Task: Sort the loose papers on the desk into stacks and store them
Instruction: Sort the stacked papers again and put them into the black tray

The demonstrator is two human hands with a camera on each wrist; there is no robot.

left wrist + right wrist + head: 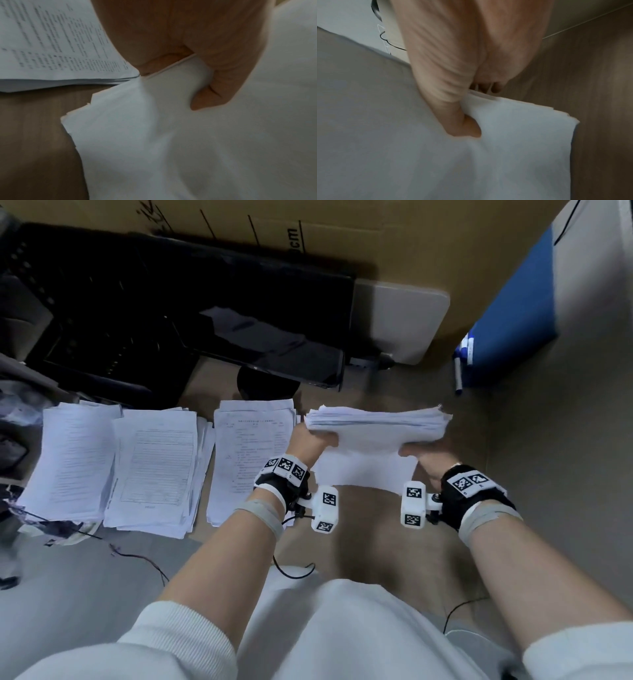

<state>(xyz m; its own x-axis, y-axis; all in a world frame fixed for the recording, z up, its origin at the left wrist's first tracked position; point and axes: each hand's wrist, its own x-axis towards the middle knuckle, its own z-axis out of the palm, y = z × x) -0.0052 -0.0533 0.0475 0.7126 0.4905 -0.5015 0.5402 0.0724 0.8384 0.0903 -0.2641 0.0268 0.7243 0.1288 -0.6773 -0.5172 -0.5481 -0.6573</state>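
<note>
- Both forearms are reaching forward over the desk (pixel 531 474), roughly parallel, with white sleeves (pixel 164 642) pushed up near the elbows.
- The left hand (pixel 310 441) is gripping the left edge of a thick sheaf of papers (pixel 373 436), thumb (pixel 221 81) lying on the top sheet and the other fingers curling beneath.
- The right hand (pixel 430 453) is clamping the sheaf's right edge in the same way, its thumb (pixel 458 116) pressing down on the sheet.
- The sheaf is being held up off the desk between the two hands, its far edges fanning unevenly.
- Three stacks of printed sheets are lying side by side on the desk to its left: the nearest stack (pixel 251 463) just beside the left hand, the middle stack (pixel 154 470), and the far stack (pixel 73 460).
- A dark monitor (pixel 274 344) is standing behind the stacks.
</note>
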